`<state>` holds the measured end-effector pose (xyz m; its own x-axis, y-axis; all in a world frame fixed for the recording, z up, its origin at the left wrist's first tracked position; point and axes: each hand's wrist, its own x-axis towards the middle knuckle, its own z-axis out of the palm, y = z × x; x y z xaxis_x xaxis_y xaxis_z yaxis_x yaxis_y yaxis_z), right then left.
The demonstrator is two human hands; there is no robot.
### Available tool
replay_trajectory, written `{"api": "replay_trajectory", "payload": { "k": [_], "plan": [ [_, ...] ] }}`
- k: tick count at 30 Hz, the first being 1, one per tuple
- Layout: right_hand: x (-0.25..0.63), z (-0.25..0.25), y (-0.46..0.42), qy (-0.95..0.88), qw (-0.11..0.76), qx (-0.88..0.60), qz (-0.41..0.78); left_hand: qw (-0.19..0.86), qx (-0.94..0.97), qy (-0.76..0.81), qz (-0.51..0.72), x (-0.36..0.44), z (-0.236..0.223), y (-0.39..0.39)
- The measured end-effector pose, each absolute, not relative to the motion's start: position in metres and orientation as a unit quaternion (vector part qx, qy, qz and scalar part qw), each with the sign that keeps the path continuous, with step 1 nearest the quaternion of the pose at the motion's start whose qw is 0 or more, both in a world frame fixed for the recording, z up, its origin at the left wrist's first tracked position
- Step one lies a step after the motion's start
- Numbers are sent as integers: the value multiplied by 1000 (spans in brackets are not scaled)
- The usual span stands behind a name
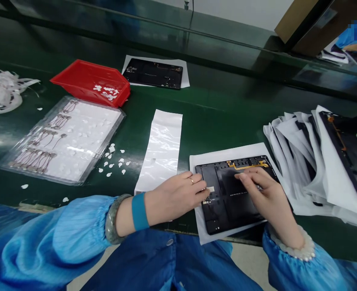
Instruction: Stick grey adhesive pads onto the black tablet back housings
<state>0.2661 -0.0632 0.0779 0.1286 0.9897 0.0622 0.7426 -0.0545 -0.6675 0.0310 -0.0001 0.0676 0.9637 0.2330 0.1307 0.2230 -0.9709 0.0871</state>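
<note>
In front of us runs the glossy, dark green workbench (227, 113), with a leaning stack of black panels between soft white sheets (320, 178) on its right. Nearer, a white rectangular sheet (223, 155) carries the thin black rectangular device panel (229, 188), flat under both hands. We judge that a sideways push could shift the panel, since the sheet beneath looks loose and reaches the bench's near edge. Our left hand (177, 196) comes in palm down, fingers curled over the panel's left side; whether they pinch anything, we cannot tell. Our right hand (265, 192) arches over the right side, thumb and forefinger pressed together (anything between them is too small to make out). Just beyond lies the slim orange ribbon cable (245, 166), which a stray fingertip could snag.
</note>
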Motion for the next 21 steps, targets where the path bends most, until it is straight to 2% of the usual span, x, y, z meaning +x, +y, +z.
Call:
{"api": "replay_trajectory", "payload": {
  "k": [6, 21],
  "plan": [
    [258, 53, -60, -686, 236, -663, 185, 57, 995, 71, 41, 41, 73, 22],
    [259, 52, -60, -692, 246, -655, 177, 112, 988, 96, 43, 44, 69, 32]
  ]
}}
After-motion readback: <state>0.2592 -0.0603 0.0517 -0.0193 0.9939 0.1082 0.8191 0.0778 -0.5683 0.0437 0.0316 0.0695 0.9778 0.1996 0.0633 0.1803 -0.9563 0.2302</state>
